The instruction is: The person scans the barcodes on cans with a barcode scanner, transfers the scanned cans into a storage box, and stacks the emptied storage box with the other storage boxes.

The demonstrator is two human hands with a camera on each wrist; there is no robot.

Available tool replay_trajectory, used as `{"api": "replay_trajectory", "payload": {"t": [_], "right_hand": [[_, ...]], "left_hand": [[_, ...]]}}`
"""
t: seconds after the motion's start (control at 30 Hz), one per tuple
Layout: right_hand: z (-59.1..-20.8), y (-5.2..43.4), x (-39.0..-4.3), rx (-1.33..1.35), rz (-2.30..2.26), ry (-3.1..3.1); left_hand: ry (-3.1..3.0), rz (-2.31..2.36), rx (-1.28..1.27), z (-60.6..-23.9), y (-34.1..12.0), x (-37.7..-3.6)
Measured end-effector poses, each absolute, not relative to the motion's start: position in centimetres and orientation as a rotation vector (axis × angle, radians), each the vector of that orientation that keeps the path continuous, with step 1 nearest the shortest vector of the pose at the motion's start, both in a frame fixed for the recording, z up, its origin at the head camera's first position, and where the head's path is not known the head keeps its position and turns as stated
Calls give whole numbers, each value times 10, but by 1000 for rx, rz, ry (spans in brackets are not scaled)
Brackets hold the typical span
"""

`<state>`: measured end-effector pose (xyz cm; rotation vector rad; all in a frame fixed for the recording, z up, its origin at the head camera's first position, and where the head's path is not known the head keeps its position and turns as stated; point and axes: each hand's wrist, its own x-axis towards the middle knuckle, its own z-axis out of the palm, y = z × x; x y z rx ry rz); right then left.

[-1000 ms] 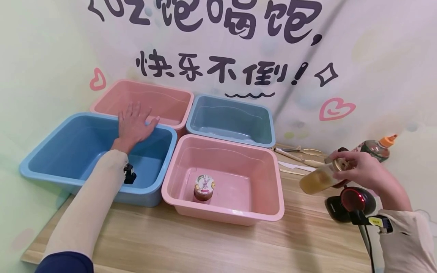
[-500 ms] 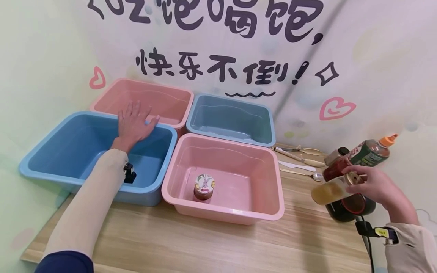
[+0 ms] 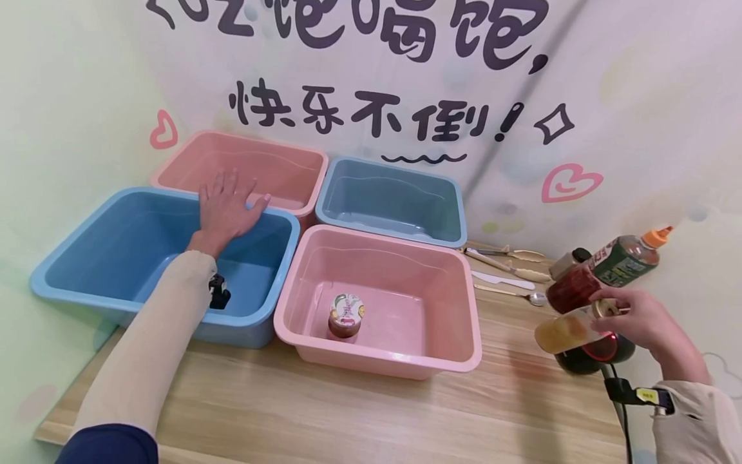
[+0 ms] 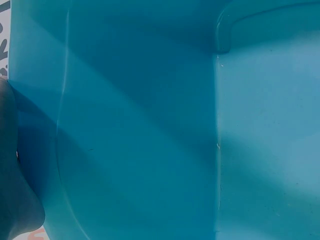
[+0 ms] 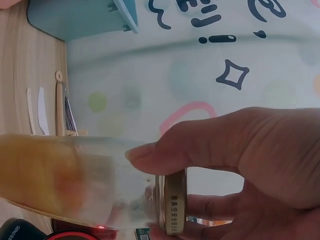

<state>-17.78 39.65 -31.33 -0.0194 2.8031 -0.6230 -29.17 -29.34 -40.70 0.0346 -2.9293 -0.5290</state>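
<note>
My left hand (image 3: 226, 209) rests with spread fingers on the far rim of the large blue bin (image 3: 116, 245). In the left wrist view, part of that hand (image 4: 20, 210) shows at the left edge beside the blue wall. My right hand (image 3: 640, 319) holds a clear glass jar (image 3: 561, 332) by its gold-lid end, tilted nearly sideways above the table's right side. Thumb and fingers pinch it near the lid (image 5: 175, 202); the contents look cloudy yellow with an orange patch. A small jar with a printed lid (image 3: 346, 312) stands in the front pink bin (image 3: 371, 364).
Behind stand another pink bin (image 3: 255, 154) and a grey-blue bin (image 3: 394, 169). Tongs (image 3: 510, 264), a white knife (image 3: 504, 280) and a spoon (image 3: 536, 298) lie at right. Near them are an orange-capped sauce bottle (image 3: 626, 261), a black-capped jar (image 3: 568, 263) and a round black device (image 3: 580, 361).
My right hand has moved right and slightly down with the glass jar, uncovering the sauce bottle, black-capped jar and spoon. The left hand has stayed in place.
</note>
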Motion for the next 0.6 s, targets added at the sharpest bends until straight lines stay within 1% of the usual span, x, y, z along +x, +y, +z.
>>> {"api": "replay_trajectory", "payload": {"t": [0.23, 0.6], "right_hand": [[-317, 403, -178, 71, -659, 2767], [-318, 403, -180, 126, -648, 2753]], "left_hand": [[-2930, -543, 34, -406, -293, -290], [-2932, -534, 36, -410, -296, -293]]}}
